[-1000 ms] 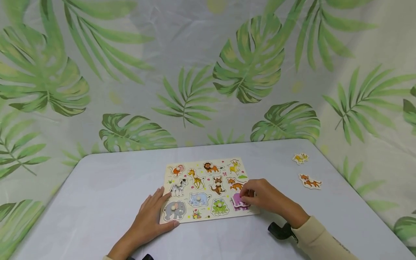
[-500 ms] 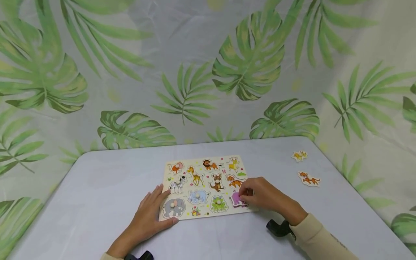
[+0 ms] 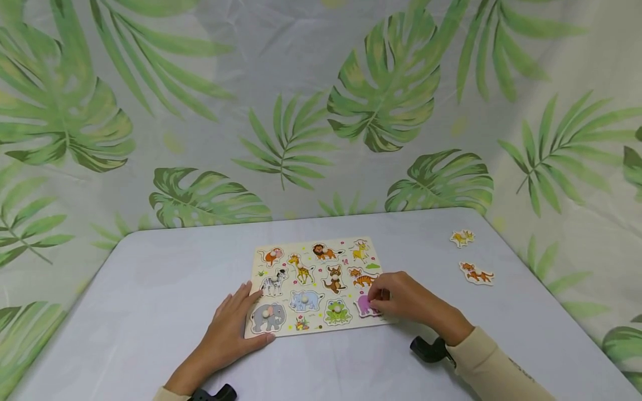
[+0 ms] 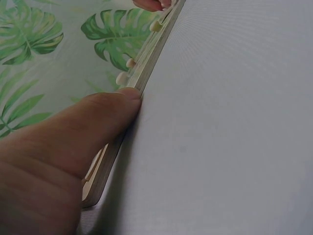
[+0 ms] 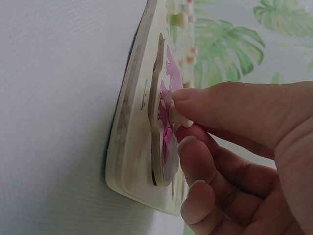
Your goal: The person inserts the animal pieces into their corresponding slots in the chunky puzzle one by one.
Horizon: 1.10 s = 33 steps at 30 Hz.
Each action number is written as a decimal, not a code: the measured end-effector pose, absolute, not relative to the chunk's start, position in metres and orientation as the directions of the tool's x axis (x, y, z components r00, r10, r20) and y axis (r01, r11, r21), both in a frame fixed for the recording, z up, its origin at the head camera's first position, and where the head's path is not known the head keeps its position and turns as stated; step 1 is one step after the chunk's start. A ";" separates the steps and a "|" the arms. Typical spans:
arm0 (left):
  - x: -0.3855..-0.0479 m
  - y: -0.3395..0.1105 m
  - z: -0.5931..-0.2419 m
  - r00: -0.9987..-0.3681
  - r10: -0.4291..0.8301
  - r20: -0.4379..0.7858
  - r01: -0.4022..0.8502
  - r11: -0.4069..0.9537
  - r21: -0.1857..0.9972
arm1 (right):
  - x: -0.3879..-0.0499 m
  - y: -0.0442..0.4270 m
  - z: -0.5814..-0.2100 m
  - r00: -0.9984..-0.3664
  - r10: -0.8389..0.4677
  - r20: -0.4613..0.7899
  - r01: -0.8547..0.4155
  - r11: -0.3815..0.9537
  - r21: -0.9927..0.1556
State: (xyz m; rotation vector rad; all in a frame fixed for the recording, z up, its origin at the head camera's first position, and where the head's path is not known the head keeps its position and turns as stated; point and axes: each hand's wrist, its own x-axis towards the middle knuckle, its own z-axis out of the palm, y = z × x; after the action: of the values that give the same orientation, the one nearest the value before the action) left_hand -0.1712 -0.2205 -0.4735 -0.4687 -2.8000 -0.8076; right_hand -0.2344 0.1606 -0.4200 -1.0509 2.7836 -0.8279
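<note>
A wooden animal peg puzzle board lies on the white table. My right hand pinches the knob of a purple hippo-like puzzle piece at the board's front right corner. In the right wrist view, thumb and fingertips hold the white knob, and the piece stands proud of the board face, not flush. My left hand rests at the board's left edge, fingers extended. Its thumb presses along the front edge. The fingers partly hide the purple piece's right side in the head view.
Two loose pieces, a yellow animal and an orange tiger-like one, lie on the table at right. Several pieces with knobs, such as the frog and elephant, sit on the board. A leaf-print cloth hangs behind the table.
The purple piece has shifted slightly down over the purple print that showed below it a second ago. My right hand keeps its pinch. My left hand stays at the board's edge.
</note>
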 end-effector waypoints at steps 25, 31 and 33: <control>-0.169 -0.220 -0.472 -0.941 0.235 0.244 0.329 0.804 0.496 | -0.235 0.160 -0.423 -0.731 -0.663 0.162 -0.650 0.604 -0.461; -0.169 -0.220 -0.472 -0.940 0.236 0.248 0.332 0.807 0.489 | -0.234 0.160 -0.421 -0.735 -0.662 0.145 -0.642 0.611 -0.463; -0.169 -0.219 -0.471 -0.939 0.235 0.251 0.333 0.806 0.490 | -0.234 0.160 -0.421 -0.736 -0.662 0.145 -0.642 0.612 -0.463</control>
State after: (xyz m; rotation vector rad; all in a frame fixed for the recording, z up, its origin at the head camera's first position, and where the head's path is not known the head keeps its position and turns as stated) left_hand -0.1695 -0.2194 -0.4711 -0.4465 -2.8140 -0.8118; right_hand -0.2342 0.1595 -0.4214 -1.1261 2.7839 -0.7746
